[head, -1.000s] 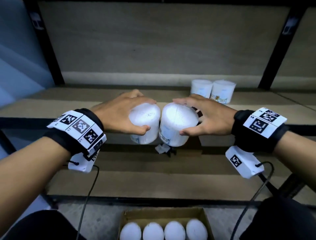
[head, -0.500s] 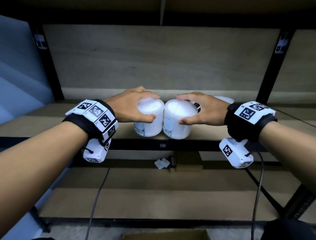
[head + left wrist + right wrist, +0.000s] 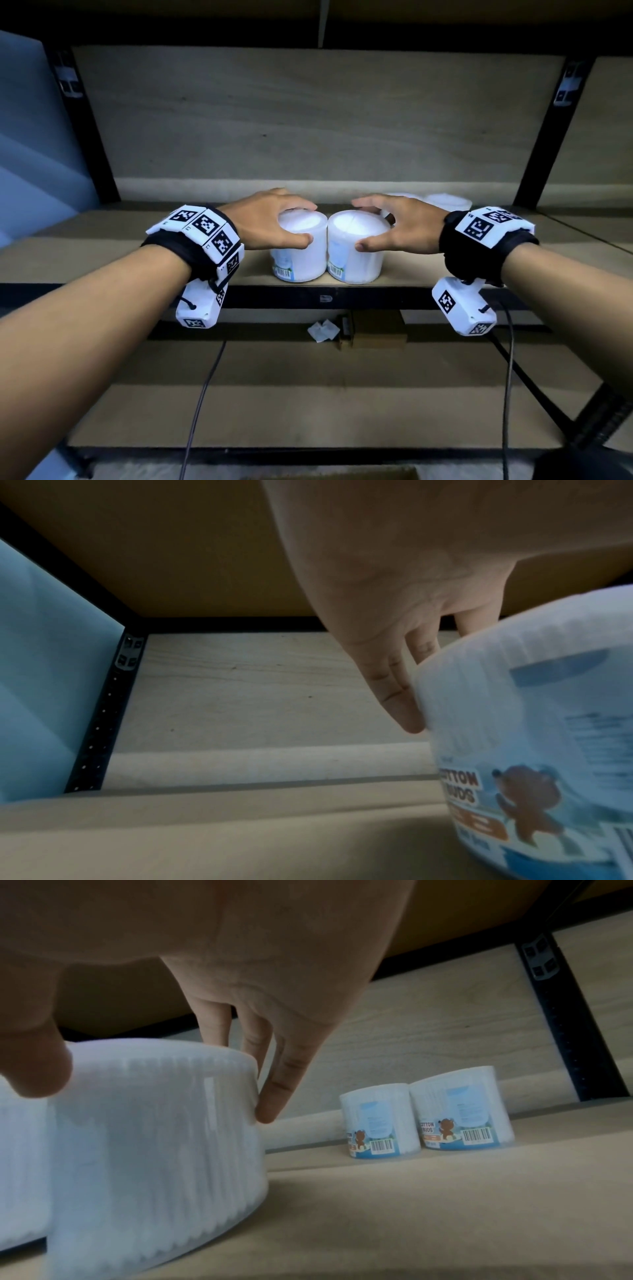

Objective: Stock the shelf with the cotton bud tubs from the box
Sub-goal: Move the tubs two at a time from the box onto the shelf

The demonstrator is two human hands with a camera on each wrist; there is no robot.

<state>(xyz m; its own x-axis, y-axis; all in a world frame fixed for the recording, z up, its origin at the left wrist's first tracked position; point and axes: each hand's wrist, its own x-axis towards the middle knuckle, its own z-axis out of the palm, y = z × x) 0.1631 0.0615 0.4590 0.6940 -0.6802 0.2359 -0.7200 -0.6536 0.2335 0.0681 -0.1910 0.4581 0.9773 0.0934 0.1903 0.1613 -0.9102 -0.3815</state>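
Two white cotton bud tubs stand side by side, touching, near the front edge of the shelf board [image 3: 130, 255]. My left hand [image 3: 308, 223] grips the left tub [image 3: 299, 257] from above, thumb in front and fingers behind. My right hand [image 3: 358, 224] grips the right tub [image 3: 356, 257] the same way. In the left wrist view the fingers [image 3: 400, 696] press the side of the left tub [image 3: 534, 737], which shows a bear label. The right wrist view has my right hand [image 3: 150, 1088] over the right tub [image 3: 154, 1123].
Two more tubs [image 3: 380, 1121] [image 3: 459, 1107] stand upright at the back right of the shelf, partly hidden behind my right hand in the head view. Black uprights [image 3: 541, 144] frame the bay. A crumpled paper [image 3: 323, 330] lies on the lower shelf. The box's top edge [image 3: 329, 475] shows at the bottom.
Both hands have carried the tubs up and forward from above the box and set them down on the shelf's front edge. The box has nearly slipped out of view.
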